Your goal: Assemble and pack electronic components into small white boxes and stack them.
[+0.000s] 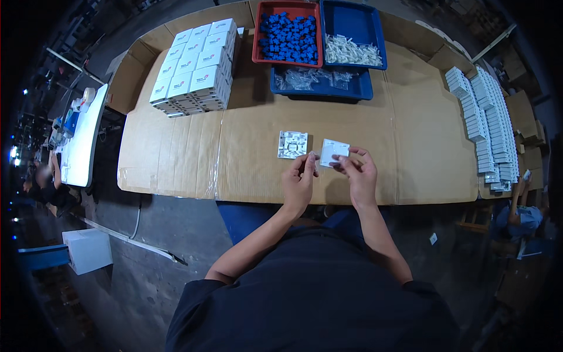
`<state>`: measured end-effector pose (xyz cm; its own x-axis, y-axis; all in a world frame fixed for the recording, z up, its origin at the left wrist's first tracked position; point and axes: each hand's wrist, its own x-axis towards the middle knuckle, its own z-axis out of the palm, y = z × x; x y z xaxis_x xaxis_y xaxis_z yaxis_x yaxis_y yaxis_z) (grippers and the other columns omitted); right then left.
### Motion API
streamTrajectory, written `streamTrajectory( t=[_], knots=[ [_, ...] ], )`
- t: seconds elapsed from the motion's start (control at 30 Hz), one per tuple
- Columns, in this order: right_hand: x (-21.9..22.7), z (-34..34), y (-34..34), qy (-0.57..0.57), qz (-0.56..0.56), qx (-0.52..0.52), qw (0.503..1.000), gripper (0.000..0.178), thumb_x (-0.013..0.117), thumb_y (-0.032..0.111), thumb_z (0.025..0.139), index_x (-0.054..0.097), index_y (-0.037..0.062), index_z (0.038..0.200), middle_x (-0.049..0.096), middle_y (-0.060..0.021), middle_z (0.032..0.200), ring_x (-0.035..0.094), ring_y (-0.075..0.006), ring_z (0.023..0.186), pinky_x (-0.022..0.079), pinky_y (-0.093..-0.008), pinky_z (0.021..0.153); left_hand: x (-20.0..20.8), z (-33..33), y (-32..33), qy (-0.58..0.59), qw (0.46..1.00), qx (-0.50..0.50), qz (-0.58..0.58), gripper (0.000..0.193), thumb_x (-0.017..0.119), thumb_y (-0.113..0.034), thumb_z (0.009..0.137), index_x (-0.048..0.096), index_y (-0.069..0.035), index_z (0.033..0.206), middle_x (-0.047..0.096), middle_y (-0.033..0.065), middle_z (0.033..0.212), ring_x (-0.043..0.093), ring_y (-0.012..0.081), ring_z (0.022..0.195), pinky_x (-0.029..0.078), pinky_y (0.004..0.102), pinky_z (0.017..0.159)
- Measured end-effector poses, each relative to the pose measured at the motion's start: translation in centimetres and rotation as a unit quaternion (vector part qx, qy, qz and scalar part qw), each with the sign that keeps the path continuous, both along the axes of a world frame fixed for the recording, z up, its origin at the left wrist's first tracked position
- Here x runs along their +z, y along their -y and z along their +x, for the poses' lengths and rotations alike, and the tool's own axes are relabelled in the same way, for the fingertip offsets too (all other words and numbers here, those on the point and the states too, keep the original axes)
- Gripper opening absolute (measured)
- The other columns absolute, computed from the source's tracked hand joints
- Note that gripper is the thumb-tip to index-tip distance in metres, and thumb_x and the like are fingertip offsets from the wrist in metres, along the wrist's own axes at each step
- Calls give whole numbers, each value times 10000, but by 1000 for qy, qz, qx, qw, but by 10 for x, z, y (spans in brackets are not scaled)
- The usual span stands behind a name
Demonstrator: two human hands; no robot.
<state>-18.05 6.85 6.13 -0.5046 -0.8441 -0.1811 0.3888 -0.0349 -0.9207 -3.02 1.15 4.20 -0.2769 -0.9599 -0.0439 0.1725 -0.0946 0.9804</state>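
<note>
At the far left, a person (51,189) sits beside a white-topped side table (87,144), with a large white box (89,251) on the floor nearer the wearer. Next comes the cardboard-covered worktop (167,152), carrying a stacked block of small white boxes (193,64) on its left. A red tray (255,50) of blue pieces (287,36) stands towards the back, and below it, near the front edge, a white square part with grey fittings (293,145) lies flat. Just beside that part is the left hand (297,183), thumb and fingers drawn nearly together; I cannot tell whether something small sits between them. Further right, a blue tray (349,17) holds white pieces (352,51), above another blue tray (305,94) with clear plastic bags (302,78). The right hand (362,176) pinches a white square plate (334,150) between thumb and fingers, raised over the worktop. Long stacks of white square parts (487,117) line the right end, near another person (519,218).
</note>
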Motion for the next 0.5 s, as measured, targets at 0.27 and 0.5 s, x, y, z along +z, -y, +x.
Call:
streamTrajectory(
  t=[0.27, 0.5],
  knots=[
    [6, 10, 15, -118, -16, 97, 988, 270, 651, 238, 1056, 679, -15, 1147, 751, -84, 952, 667, -110, 738, 552, -257, 695, 11, 5, -9, 15, 1000, -10, 1, 278, 584, -225, 1097, 716, 16, 1061, 591, -33, 726, 520, 30, 664, 397, 216, 589],
    [14, -1, 17, -134, 29, 14, 990, 332, 649, 304, 1061, 716, -5, 959, 572, 21, 641, 539, -53, 561, 430, -221, 503, 4, 18, -2, -1, 1000, -16, 8, 251, 585, -215, 1096, 698, 8, 1075, 639, -12, 795, 533, 32, 686, 402, 209, 594]
  ],
)
